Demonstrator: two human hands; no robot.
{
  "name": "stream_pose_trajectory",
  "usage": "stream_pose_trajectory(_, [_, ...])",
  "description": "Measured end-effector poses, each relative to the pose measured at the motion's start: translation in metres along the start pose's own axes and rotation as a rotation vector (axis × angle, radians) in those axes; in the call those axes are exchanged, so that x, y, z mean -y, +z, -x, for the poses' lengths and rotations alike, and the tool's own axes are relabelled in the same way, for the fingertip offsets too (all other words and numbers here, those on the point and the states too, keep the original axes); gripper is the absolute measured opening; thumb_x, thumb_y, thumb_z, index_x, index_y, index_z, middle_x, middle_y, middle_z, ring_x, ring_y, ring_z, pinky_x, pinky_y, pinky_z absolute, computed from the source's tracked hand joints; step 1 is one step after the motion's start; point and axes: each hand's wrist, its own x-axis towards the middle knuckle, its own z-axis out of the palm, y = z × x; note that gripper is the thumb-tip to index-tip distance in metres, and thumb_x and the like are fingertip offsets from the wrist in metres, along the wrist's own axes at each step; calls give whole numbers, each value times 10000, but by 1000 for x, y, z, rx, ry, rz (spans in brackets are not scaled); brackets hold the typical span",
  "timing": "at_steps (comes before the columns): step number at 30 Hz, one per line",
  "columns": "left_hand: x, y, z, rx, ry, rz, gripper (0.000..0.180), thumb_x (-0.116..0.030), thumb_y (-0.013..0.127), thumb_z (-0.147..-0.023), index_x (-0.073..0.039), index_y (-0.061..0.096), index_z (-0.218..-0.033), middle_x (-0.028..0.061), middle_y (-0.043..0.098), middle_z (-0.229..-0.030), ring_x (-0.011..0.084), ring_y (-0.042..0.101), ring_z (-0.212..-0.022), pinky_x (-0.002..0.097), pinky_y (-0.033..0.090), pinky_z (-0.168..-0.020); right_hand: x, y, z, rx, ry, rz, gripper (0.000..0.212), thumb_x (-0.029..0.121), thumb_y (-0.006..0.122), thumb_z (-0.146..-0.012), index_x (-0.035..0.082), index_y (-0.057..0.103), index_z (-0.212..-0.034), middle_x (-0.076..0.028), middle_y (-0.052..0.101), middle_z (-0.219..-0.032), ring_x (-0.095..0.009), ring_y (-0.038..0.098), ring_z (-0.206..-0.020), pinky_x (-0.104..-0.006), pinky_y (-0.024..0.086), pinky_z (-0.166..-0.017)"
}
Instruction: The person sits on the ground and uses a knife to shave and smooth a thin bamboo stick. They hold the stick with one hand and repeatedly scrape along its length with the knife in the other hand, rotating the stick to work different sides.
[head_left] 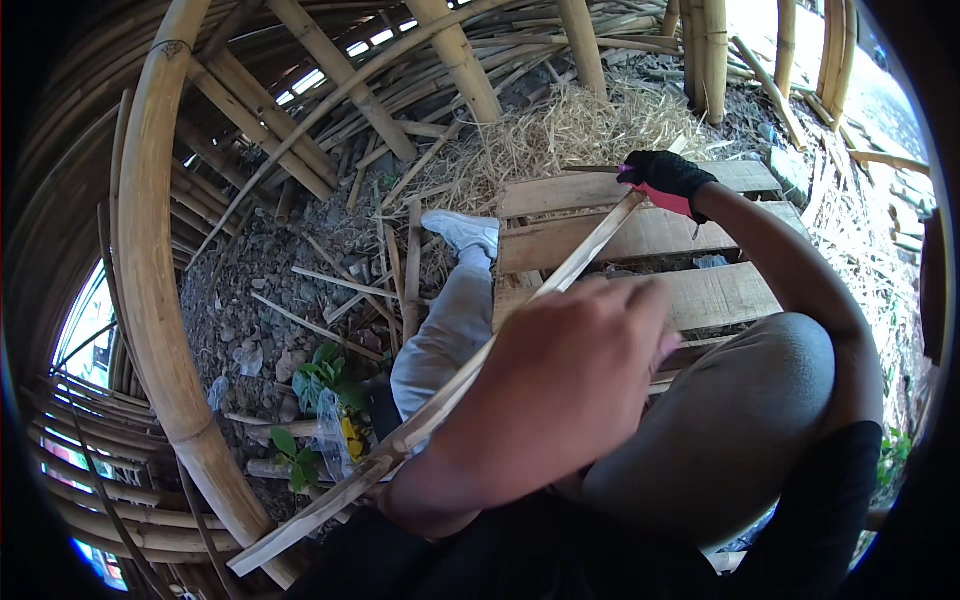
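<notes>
A long, pale split bamboo strip [570, 268] runs slantwise from the wooden slats down to the lower left. My right hand [668, 182], in a black and pink glove, is closed at the strip's far end. From its fist a thin dark blade, apparently a knife [592, 169], sticks out to the left; its handle is hidden. My bare left hand [590, 365] is nearer to me, over the strip's right side, with its fingers smeared by motion. Whether it grips the strip cannot be made out.
A slatted wooden platform [730, 295] lies before my bent knee. My shoe [462, 230] rests at its left edge. A thick bamboo post [150, 240] rises at left. Dry straw [560, 140], stony ground, a plastic bag [335, 435] and bamboo poles surround me.
</notes>
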Motion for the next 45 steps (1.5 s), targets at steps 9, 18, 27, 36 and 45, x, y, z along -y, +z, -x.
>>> stream_pose_trajectory(9, [72,-96,-100,-48,-703,-194,336,-205,479,-1019,-9,649,-1232,112,725,-1070,187,697,-933,316,583,-768,-42,-14,-3,6,48,-9,239,205,617,-968,80,678,-1162,-165,706,-1107,-329,654,-1054,-398,502,-919])
stream_pose_trajectory(18, [24,-148,-173,857,-682,-354,398,-235,419,-1064,96,589,-1204,188,710,-989,280,755,-914,348,635,-751,-42,-13,14,56,-22,124,337,323,636,-952,63,669,-1164,-178,705,-1101,-363,665,-1045,-424,523,-903])
stream_pose_trajectory(27, [88,-93,-134,561,51,-165,371,-292,433,-1086,-9,664,-1018,55,694,-856,168,704,-817,320,563,-726,-14,-20,24,43,-51,-9,397,409,580,-988,87,673,-1200,-180,687,-1131,-369,643,-1100,-431,511,-943])
stream_pose_trajectory(36, [157,77,-39,0,-483,1085,443,-421,389,-1106,-13,543,-1183,105,666,-962,177,689,-789,310,557,-738,13,-19,28,-241,-435,290,272,167,667,-899,170,711,-1168,-86,621,-1156,-283,639,-1087,-366,543,-948])
stream_pose_trajectory(45, [129,103,18,234,-672,2098,382,-408,322,-1113,-60,469,-1169,16,382,-678,102,362,-379,229,305,-321,90,-25,33,-155,-135,-77,355,447,662,-954,152,710,-1146,-135,721,-976,-340,689,-981,-431,540,-908])
